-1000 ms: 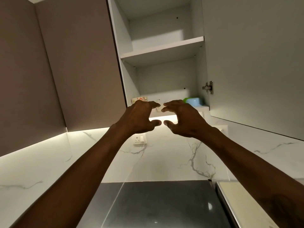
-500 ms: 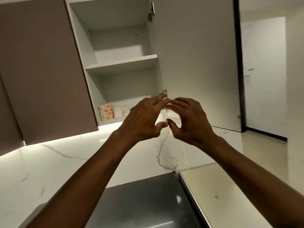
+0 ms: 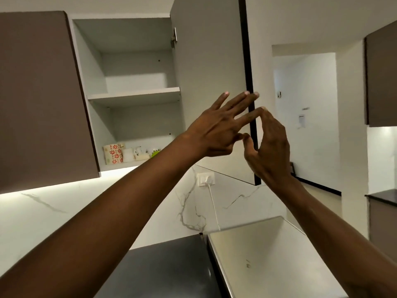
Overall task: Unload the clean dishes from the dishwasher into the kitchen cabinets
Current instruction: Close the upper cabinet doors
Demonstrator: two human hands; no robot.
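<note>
Both arms reach up toward an open wall cabinet (image 3: 133, 82). The left hand (image 3: 217, 134) is spread wide, fingers fanned and stretched toward the dark outer edge of the open cabinet door (image 3: 210, 67), with nothing in it. The right hand (image 3: 270, 145) is just beside it, fingers loosely curved and likewise empty; its fingertip meets a left fingertip, and the two thumbs nearly touch lower down. Whether either hand actually touches the door edge cannot be told.

Inside the cabinet, the upper compartment and the middle shelf (image 3: 135, 96) show nothing on them. On the bottom shelf, at the left, stands a floral-patterned container (image 3: 113, 153), with a small white cup (image 3: 128, 154) just beside it and a few other small items further right, too small to tell apart. No dishwasher shows here.

Below the cabinet is a lit marble backsplash (image 3: 43, 211) with a wall socket (image 3: 206, 179) and a white cord hanging from it. The dark surface (image 3: 163, 269) lies beneath the arms, a pale surface (image 3: 268, 254) adjoining it on the right.
</note>
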